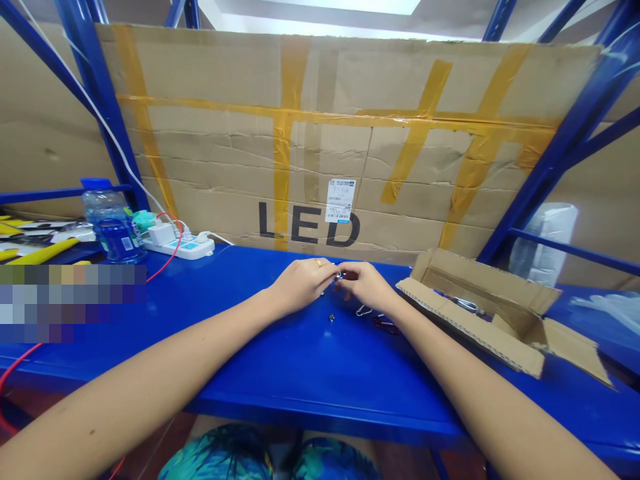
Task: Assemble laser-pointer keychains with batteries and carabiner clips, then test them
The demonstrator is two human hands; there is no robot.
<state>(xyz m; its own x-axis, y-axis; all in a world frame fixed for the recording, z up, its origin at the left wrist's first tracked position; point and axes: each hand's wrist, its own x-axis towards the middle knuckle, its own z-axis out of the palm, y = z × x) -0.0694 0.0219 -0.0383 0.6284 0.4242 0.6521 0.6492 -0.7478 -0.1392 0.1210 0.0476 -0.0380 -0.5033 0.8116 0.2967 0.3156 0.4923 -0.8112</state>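
Grip of the left hand [303, 283] and right hand [364, 287] is nearly closed, fingertips pinching a small metal part [339, 275]. Below this part, on the blue tabletop [280, 373], lie a metal nut [331, 317] and a snap hook [363, 310]; right of it sits an open cardboard box [480, 313]; behind it, a cardboard sheet [310, 133] printed "LED".

The left hand [303, 285] and right hand [367, 288] meet above a blue steel shelf [250, 373], their fingers pinching a small metal part [339, 275]. Just below lie a small metal ring [331, 317], a metal snap hook [363, 311] and a red item [386, 326]. An open cardboard box [480, 288] beside the right hand holds a metal piece [466, 304]. Farther left stand a power strip [180, 246] and a water bottle [113, 227], before a taped carton [300, 133] printed "LED".
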